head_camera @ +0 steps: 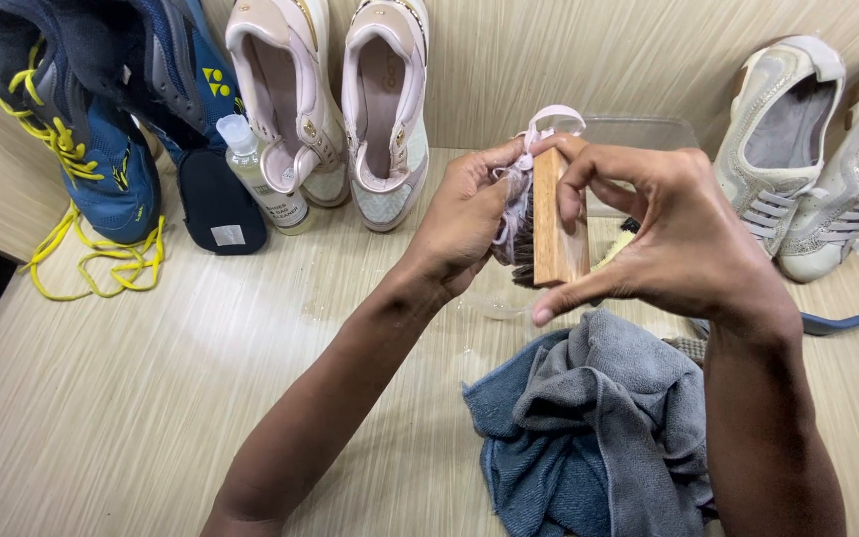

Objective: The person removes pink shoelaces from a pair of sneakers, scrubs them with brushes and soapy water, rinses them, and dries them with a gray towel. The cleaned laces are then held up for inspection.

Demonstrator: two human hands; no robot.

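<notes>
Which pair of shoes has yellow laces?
The blue pair at far left; its yellow laces trail onto the table. The pink and white pairs show none.

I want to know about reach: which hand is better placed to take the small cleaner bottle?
Probably the left hand: the cleaner bottle stands on its side. The right hand holds the wooden brush.

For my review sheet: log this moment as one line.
left hand: holds lace on bristles | right hand: grips brush | cloth: below hands | bottle: by shoes
</notes>
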